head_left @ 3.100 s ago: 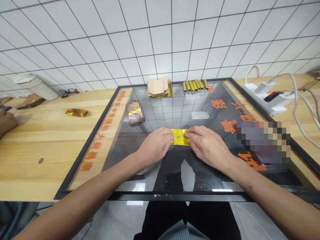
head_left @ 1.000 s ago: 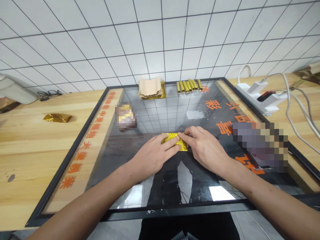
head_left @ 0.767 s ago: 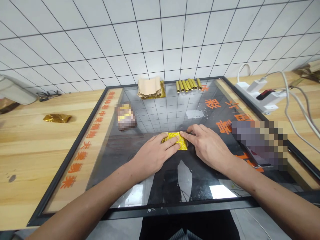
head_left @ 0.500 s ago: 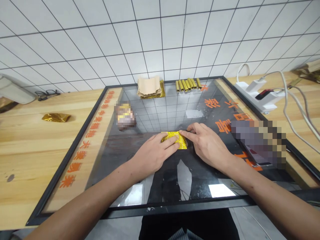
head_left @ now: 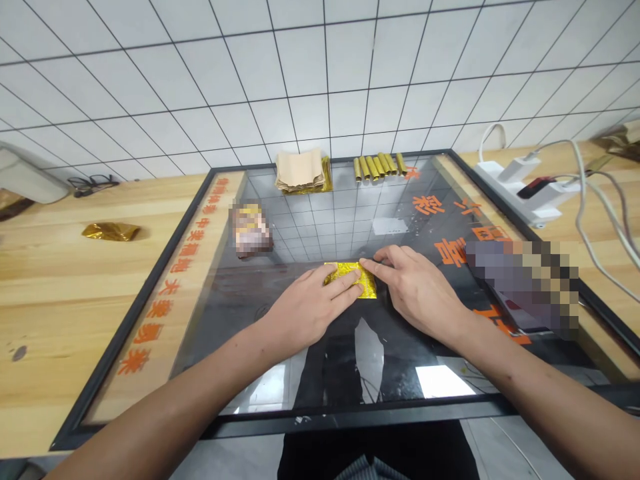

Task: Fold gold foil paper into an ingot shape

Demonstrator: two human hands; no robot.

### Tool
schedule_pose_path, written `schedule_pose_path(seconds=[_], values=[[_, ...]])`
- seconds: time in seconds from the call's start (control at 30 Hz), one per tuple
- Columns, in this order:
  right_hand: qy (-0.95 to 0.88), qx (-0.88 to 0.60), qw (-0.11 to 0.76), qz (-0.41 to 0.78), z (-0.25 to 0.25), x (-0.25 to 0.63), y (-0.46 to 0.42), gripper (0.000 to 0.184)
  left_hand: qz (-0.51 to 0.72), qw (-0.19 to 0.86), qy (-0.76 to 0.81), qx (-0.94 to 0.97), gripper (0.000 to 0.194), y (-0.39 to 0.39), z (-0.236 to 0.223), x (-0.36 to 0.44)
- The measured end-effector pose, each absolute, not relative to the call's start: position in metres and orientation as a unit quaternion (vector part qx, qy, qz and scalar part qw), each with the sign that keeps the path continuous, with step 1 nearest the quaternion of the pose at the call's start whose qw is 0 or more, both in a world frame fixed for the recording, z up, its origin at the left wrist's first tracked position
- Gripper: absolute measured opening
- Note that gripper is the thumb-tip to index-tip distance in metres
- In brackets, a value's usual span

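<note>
Gold crinkled-foil rectangle [head_left: 369,287] could skew if left hand [head_left: 311,301], fingers spread on it, slips; right hand [head_left: 414,281] index at corner, pinch unclear.

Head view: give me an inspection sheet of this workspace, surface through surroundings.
Surface: black-framed glass panel on a pale wooden table.
Job's things: rectangular yellow-gold foil piece on the panel; tan-and-gold paper stack and row of slim gold tubes beyond.
Clutter: left pixelated item; right pixelated item; crumpled gold foil wrapper; dark-framed glasses.
Hands: left hand rests on the foil; right hand touches its far right corner.
Cables: white cables at the white power strip.
Surroundings: white tiled wall.
</note>
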State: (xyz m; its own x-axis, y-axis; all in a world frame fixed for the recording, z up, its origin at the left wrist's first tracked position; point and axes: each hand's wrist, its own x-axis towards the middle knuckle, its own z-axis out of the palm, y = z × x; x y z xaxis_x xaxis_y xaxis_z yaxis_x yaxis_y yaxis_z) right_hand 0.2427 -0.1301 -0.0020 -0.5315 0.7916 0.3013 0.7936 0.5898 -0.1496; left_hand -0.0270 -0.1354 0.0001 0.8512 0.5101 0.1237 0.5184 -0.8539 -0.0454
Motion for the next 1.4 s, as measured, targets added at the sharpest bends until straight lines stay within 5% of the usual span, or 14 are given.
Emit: schedule_pose_path(seconds=[0.17, 0.87, 1.4], values=[[-0.849, -0.479, 0.221, 0.019, 0.002, 0.252, -0.125, 0.047, -0.049, 0.053, -0.27, -0.96, 0.048, -0.136, -0.001, -0.028], [-0.889, -0.443, 0.089, -0.072, 0.008, 0.24, -0.137, 0.041, -0.052, 0.038, -0.266, -0.962, 0.048, -0.135, -0.002, -0.027], [-0.905, -0.413, 0.082, -0.066, 0.012, 0.252, -0.16, 0.057, -0.069, 0.046, -0.264, -0.961, 0.051, -0.134, -0.008, -0.027]])
